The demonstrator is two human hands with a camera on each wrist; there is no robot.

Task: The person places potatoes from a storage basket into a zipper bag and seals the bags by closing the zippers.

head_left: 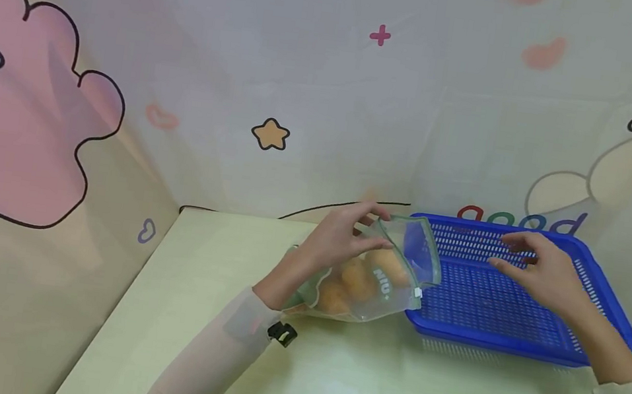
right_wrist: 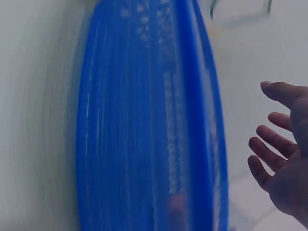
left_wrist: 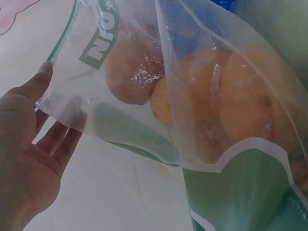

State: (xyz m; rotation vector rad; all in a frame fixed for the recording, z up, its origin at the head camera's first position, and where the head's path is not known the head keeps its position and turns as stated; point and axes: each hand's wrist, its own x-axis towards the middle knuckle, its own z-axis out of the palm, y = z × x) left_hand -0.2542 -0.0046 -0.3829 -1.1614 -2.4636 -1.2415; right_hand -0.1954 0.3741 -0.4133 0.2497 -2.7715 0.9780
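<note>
A clear zip bag [head_left: 361,306] with green trim and printed letters lies tilted, its mouth end over the left side of a blue plastic basket [head_left: 488,343]. Several potatoes [head_left: 357,279] show through its film, also filling much of the left wrist view. My left hand [head_left: 341,233] holds the bag's upper edge, thumb on the near side and fingers partly behind the film [left_wrist: 62,115]. Over the basket, my right hand [head_left: 546,270] hovers with fingers spread and nothing in them; the right wrist view shows the same hand [right_wrist: 288,149] apart from the basket.
The basket stands on a pale green table [head_left: 192,274] against a backdrop cloth [head_left: 331,79] printed with cartoon shapes. A white slider [head_left: 418,293] sits at the bag's mouth edge. Wrist cameras [head_left: 282,334] are strapped to both sleeves.
</note>
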